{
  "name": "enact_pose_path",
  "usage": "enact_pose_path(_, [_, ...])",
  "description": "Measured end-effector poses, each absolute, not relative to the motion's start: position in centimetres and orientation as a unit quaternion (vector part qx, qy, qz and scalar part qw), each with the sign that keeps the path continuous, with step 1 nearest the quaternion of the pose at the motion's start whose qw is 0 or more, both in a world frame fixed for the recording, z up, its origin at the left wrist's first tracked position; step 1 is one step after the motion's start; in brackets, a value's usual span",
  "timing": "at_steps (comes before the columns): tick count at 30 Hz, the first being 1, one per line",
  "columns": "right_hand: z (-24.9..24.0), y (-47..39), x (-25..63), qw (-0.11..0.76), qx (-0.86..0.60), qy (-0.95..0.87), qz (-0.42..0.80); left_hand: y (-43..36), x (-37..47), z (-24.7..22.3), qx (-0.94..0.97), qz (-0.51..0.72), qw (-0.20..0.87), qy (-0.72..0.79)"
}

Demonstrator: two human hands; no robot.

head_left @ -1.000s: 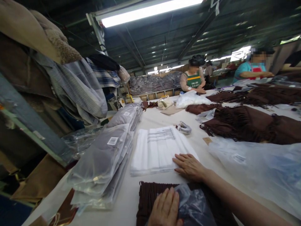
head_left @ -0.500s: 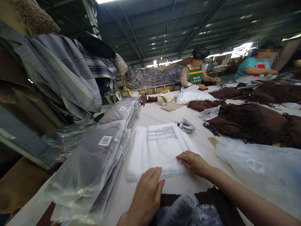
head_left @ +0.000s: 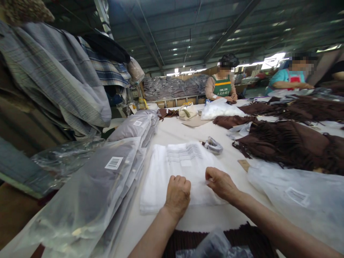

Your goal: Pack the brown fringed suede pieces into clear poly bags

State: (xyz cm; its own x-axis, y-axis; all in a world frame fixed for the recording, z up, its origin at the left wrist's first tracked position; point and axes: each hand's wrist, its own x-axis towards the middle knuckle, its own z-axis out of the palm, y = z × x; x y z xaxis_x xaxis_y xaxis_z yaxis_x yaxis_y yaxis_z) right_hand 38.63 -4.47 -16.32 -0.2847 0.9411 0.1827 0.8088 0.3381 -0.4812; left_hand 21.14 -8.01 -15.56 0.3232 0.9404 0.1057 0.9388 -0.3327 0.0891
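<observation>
A stack of white translucent bags (head_left: 156,179) lies flat on the pale table, with grey printed lines and a small white patch near its far side. My left hand (head_left: 177,195) is curled over the near part of the stack, fingers closed; what they grip, if anything, is hidden. To its right my right hand (head_left: 220,182) pinches what looks like a bit of the thin film at the stack's right part. Below my hands, dark brown fringed fabric (head_left: 242,236) with a crumpled clear bag (head_left: 212,245) on it lies at the near edge.
Bagged grey garments with barcode labels (head_left: 107,179) are piled at the left. Brown fringed scarves (head_left: 295,143) and a translucent bag (head_left: 317,193) lie at the right. A coiled strap (head_left: 213,145) sits beyond the stack. Two people (head_left: 223,86) work across the table.
My left hand has moved forward onto the white stack and its fingers have curled. The fingers of my right hand have drawn into a pinch. The far person's hands have come together.
</observation>
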Motion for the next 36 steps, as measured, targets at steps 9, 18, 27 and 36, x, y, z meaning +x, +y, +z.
enact_pose_path(9, [-15.7, -5.4, 39.7, 0.233, -0.493, -0.759, 0.356, -7.5, 19.7, -15.7, 0.787, 0.046, 0.030, 0.614])
enact_pose_path(18, [-16.7, -5.6, 39.4, 0.287, -0.499, -0.710, 0.405, -9.2, 20.6, -14.2, 0.791, 0.077, 0.085, 0.602])
enact_pose_path(27, [-16.2, -7.3, 40.2, 0.311, -0.483, -0.779, 0.253, -9.9, 20.1, -13.7, 0.770, 0.012, 0.021, 0.638])
enact_pose_path(36, [-15.6, -9.7, 40.9, 0.275, -0.393, -0.877, 0.004, -11.9, 18.7, -11.3, 0.719, -0.026, -0.019, 0.694])
